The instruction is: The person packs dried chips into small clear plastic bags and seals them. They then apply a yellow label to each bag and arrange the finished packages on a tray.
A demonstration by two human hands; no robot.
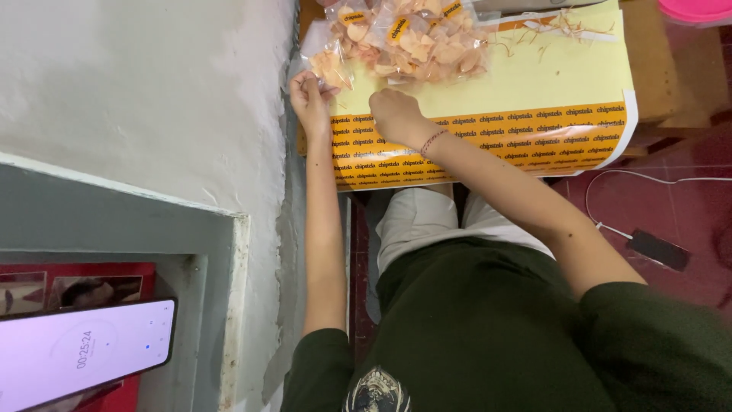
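I am pinching a small clear plastic bag of pale chips (329, 67) in my closed left hand (309, 95) at the yellow sheet's (534, 76) left edge; my right hand (395, 114) is curling empty just beside it.

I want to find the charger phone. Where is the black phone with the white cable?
The black phone lies on the dark red floor at the person's right, below the yellow sheet, white cable attached.

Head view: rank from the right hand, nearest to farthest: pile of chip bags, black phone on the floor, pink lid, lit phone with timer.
From the right hand:
1. Pile of chip bags, just above it on the yellow sheet.
2. Black phone on the floor, lower right, on its white cable.
3. Pink lid, top right corner.
4. Lit phone with timer, bottom left corner, farthest.
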